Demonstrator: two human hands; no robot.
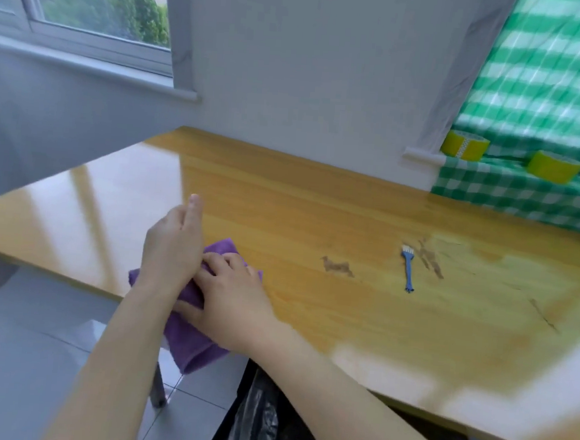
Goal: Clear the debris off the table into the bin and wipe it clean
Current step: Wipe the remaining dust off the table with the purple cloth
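A purple cloth [189,340] lies at the near edge of the wooden table [317,201] and hangs partly over it. My left hand [173,246] rests on the cloth's upper part, fingers together. My right hand [228,301] presses flat on the cloth beside it. Brown smears [337,266] mark the table's middle, and more smears [430,257] lie further right. A small blue brush [408,267] lies between them. A bin lined with a black bag [261,420] stands under the table's near edge.
Two yellow tape rolls [464,145] [555,167] sit on a green checked cloth [524,191] at the back right. A white wall runs behind the table. A window is at the upper left. Grey floor tiles [25,356] show at the lower left.
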